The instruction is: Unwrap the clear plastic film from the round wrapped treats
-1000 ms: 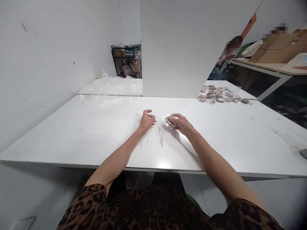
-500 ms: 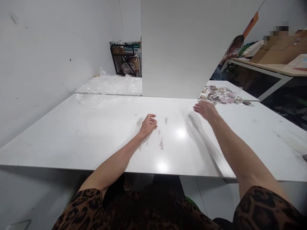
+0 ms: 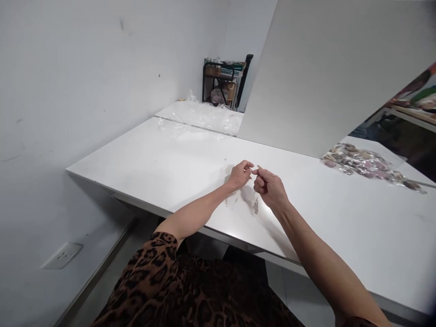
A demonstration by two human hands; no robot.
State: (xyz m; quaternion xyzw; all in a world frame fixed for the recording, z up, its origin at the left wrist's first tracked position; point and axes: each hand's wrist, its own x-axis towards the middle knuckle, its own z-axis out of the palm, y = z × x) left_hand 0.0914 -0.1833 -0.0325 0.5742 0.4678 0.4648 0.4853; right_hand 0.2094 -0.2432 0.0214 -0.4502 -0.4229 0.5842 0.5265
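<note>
One left hand and one right hand, both curled, grasp impossible to tell, over one white table

Single head-worn camera: positioned above and behind the fingers, pitched forward and down, near enough to take in both forearms. Fingers lie slightly right of frame centre. Table edge crosses obliquely below them. Coverage: patterned sleeve nearest the lens, below-left of fingers; wall left of them; shelf rack far beyond.
</note>
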